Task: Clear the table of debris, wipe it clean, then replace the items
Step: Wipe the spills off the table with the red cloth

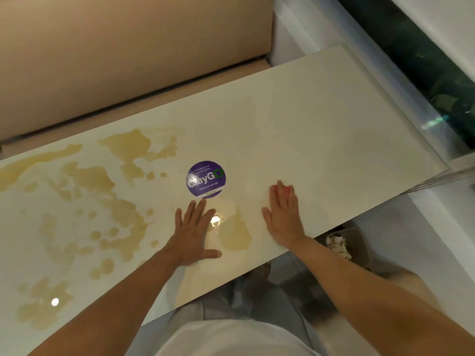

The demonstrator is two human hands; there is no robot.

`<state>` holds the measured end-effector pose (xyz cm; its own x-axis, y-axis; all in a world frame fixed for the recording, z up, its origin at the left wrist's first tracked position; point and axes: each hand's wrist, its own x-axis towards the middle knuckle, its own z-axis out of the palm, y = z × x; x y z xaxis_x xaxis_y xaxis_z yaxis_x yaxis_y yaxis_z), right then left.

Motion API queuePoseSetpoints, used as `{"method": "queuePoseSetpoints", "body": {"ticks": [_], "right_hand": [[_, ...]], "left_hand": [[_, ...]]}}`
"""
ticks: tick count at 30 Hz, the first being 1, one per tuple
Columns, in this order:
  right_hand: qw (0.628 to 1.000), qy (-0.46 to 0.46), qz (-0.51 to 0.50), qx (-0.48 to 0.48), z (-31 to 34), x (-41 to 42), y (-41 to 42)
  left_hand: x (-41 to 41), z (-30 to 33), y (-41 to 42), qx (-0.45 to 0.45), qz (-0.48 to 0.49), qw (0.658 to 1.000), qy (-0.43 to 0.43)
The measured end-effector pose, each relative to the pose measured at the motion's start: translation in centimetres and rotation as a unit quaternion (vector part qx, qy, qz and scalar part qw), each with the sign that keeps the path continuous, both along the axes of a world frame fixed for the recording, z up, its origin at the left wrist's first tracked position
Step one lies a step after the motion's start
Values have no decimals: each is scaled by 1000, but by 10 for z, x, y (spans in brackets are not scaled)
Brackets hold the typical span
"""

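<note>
Pressing flat on stained table [321, 119]: left hand [191, 233] fingers spread; right hand [284, 217] covering pink cloth [287, 191].

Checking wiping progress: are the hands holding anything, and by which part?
Left hand lies flat on the cream tabletop, holding nothing. Right hand presses something pink-red under its fingertips; what it is cannot be told.

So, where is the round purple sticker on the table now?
In the head view, the purple sticker lies mid-table, just beyond the left hand's fingertips, left of the right hand.
</note>
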<state>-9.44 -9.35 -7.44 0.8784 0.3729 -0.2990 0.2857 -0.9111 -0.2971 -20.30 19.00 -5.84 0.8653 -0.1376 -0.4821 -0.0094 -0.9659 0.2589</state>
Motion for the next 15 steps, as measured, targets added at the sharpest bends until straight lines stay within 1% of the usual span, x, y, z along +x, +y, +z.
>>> {"method": "queuePoseSetpoints", "body": {"ticks": [5, 8, 12, 13, 15], "right_hand": [[999, -1, 29, 13, -4, -96, 32], [997, 9, 81, 4, -5, -132, 46], [992, 37, 123, -5, 2, -116, 30], [992, 36, 118, -15, 6, -106, 23], [996, 33, 72, -43, 10, -76, 10]], "left_hand": [[0, 3, 0, -8, -1, 1000, 1], [-1, 11, 0, 5, -19, 1000, 5], [-3, 17, 17, 6, -29, 999, -25], [-5, 16, 24, 14, -32, 999, -32], [-10, 13, 39, 29, -26, 999, -34]]}}
